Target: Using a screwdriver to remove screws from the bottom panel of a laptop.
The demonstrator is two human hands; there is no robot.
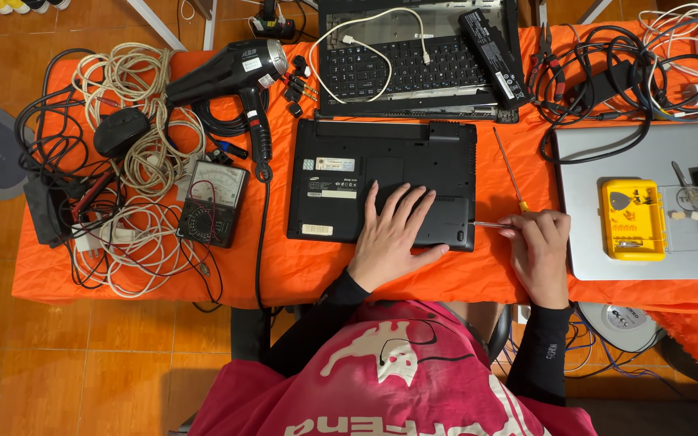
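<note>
Right grip: right hand [540, 252] clenched around a thin screwdriver [488, 225], tip at the near right corner of the black laptop [381, 182]
Left grip: left hand [391, 234] released, flat, fingers spread on the laptop's underside
Laptop: upside down on the orange table [300, 270]
Right of laptop: yellow-handled screwdriver [510, 171], yellow bit case [632, 219]
Left of laptop: multimeter [213, 203], hair dryer [228, 77]

Your left hand [391, 238] lies flat, palm down, fingers spread and pointing away from you, thumb out toward the right hand. Your right hand [540, 246], just beside it, is curled, fingertips pinched together. Both forearms in black sleeves.
</note>
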